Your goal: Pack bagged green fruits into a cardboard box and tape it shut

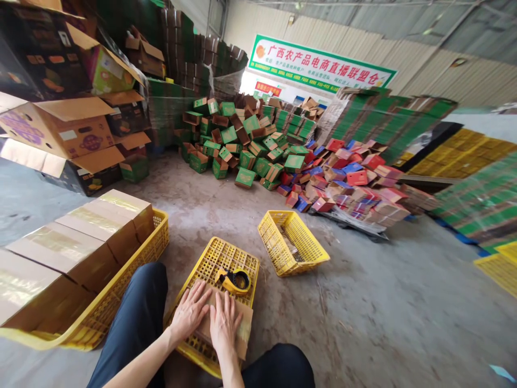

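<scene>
Cardboard [244,330] under both hands [191,309] [223,323], crate edge [254,283], floor [363,307] beyond

Cardboard [244,330]: plain brown. Crate [225,255]: yellow, patterned with rows of small holes. Tape dispenser [231,283]: yellow and black. Taped boxes [83,240]: brown, striped with shiny yellowish bands. Heaped cartons [252,153]: green and brown. Banner [319,66]: white, green-bordered, with red lettering. Trousers [131,323]: dark navy. Floor [388,307]: mottled grey.

Light is soft, even; glare whitens glossy yellowish tape strips [56,243] on rectangular brown cardboard boxes [86,269] near nine o'clock; blur and stretching smear green-and-brown stacked cartons [480,199] at three.
</scene>
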Demonstrator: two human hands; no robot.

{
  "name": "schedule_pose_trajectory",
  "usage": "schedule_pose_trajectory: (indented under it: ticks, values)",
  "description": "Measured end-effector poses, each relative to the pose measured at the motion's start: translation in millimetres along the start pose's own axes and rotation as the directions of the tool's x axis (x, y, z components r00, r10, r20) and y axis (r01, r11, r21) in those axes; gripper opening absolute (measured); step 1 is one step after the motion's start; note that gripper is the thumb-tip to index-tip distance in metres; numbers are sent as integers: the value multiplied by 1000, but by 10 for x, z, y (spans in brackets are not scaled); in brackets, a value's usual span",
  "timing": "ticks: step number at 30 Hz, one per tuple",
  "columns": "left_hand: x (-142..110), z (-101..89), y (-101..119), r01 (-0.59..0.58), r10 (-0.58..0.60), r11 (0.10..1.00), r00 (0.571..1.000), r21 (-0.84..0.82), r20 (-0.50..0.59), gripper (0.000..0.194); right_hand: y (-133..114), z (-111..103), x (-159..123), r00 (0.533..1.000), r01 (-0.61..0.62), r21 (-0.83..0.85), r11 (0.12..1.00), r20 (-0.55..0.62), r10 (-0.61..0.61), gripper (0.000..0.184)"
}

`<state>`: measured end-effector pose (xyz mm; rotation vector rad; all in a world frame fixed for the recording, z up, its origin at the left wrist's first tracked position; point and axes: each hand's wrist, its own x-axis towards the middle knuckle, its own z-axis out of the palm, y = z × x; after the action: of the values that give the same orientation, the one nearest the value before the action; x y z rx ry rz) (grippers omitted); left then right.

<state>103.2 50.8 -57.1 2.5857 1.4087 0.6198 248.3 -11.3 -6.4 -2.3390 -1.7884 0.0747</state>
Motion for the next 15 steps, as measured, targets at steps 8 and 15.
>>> schedule_pose_trajectory:
  ticks: [8, 15]
  values:
    - [-259, -18, -21, -76, 76, 997, 997, 4, -10, 55, 109, 78, -351, 998, 49, -33, 998, -41, -50, 50]
    - [-601, -74, -162, -20, 16, 997, 998, -71, -59, 51, 722, 170, -871, 997, -54, -150, 987, -68, 44, 62]
